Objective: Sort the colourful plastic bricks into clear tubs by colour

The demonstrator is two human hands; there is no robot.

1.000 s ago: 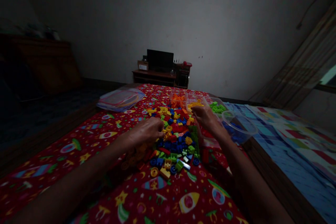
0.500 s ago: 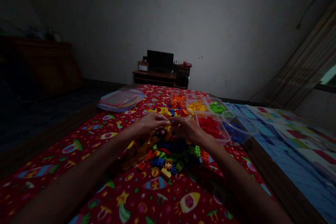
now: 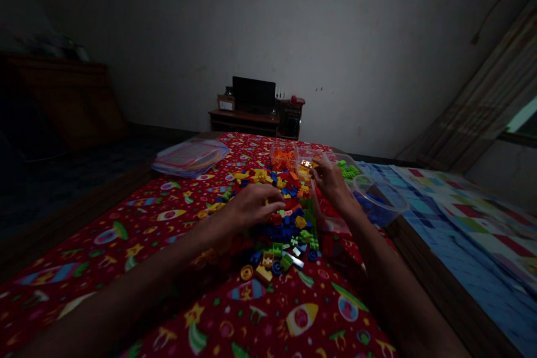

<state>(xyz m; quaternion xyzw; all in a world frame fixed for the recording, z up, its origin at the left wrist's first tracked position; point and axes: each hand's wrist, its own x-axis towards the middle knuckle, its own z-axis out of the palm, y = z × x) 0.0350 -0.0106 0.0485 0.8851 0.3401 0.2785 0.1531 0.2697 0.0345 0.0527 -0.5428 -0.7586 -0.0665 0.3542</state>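
My right hand (image 3: 330, 179) is over the clear box of yellow pieces, its thumb and fingertips at a shiny yellow building block (image 3: 307, 164). The block appears to be pinched there, though the contact is hard to see in the dim light. My left hand (image 3: 257, 202) hovers over the mixed heap of building blocks (image 3: 285, 232), fingers loosely bent and thumb apart, with no piece plainly held. Blue, green, yellow, orange and red pieces make up the heap, some with wheels. My left hand and forearm cover part of it.
Clear boxes hold sorted pieces: orange pieces (image 3: 283, 158), green pieces (image 3: 347, 170), and red ones under my right forearm. A round tub (image 3: 388, 204) contains blue pieces. Lids (image 3: 191, 158) lie stacked at the left on the red patterned cloth (image 3: 168, 285). A wooden edge (image 3: 432, 268) runs along the right.
My hands were together over the heap and are now apart. The right has moved right and away to the yellow box; the left stays over the heap, slightly lower.
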